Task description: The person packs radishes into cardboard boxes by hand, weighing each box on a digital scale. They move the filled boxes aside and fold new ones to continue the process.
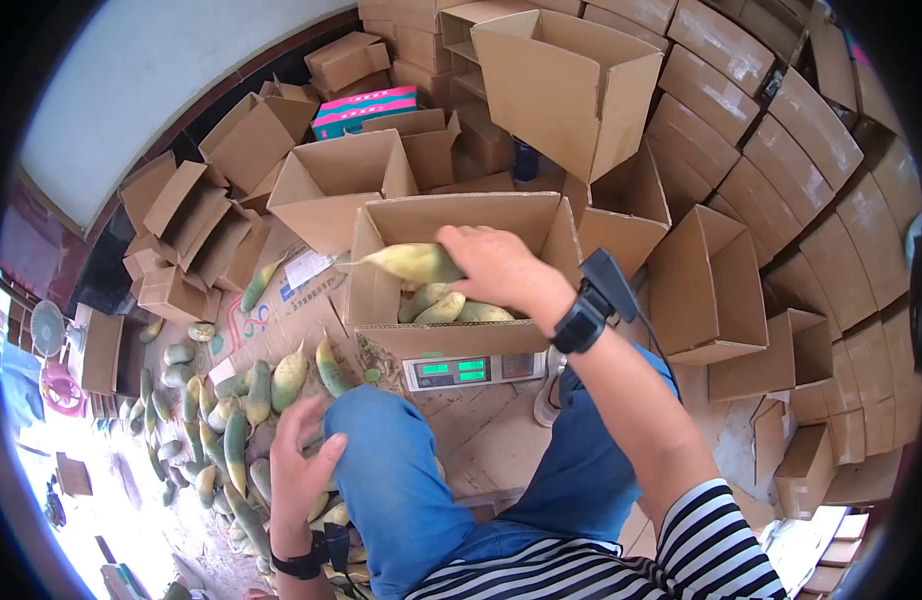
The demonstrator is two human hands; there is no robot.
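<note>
My right hand [496, 265] is closed round the thick end of a pale green radish [411, 262], held over an open cardboard box [461, 340]. Several more radishes [443, 306] lie at the bottom of that box. Under the box's front edge is a scale [471, 372] with green lit digits. My left hand [303, 465] is beside my left knee, fingers apart and nothing in them, near a heap of green and white radishes [236, 440] on the floor.
Open empty boxes [341, 190] stand behind and left of the filled one, with a pink and teal box [366, 110] at the back. More open boxes [706, 290] and a wall of stacked cartons [781, 120] are on the right. A fan [47, 328] stands far left.
</note>
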